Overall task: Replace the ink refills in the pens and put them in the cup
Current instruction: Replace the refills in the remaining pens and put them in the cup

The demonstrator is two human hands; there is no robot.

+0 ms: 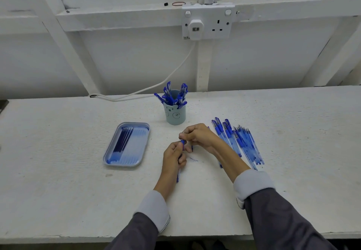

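A white counter (pixel 78 191) runs the full width, backed by a white panelled wall (pixel 136 58). High on the wall sits a double socket (pixel 208 21) with a white plug (pixel 196 28) in its left side. Its cable (pixel 175 71) drops to the counter's back edge.

Towards the right of the counter, a heap of blue pens (pixel 240 142) lies fanned out, their tips pointing to the back edge. Left of centre rests a grey tray (pixel 145 130) holding ink refills (pixel 125 146) side by side, dark ones on its left side. Between tray and heap, nearer the back edge, stands a pale blue cup (pixel 175 115) with a bear face, holding more blue pens (pixel 172 96) upright.

In front of the cup, both hands meet above the middle of the counter. The left hand (pixel 172 157) is wrapped round a pen (pixel 178 175), whose barrel sticks out below the fist towards the front edge. The right hand (pixel 199 135) has its fingers curled in at the pen's upper blue end; what exactly it pinches cannot be made out. A small blue ink scribble (pixel 193 159) marks the counter just right of the left hand.
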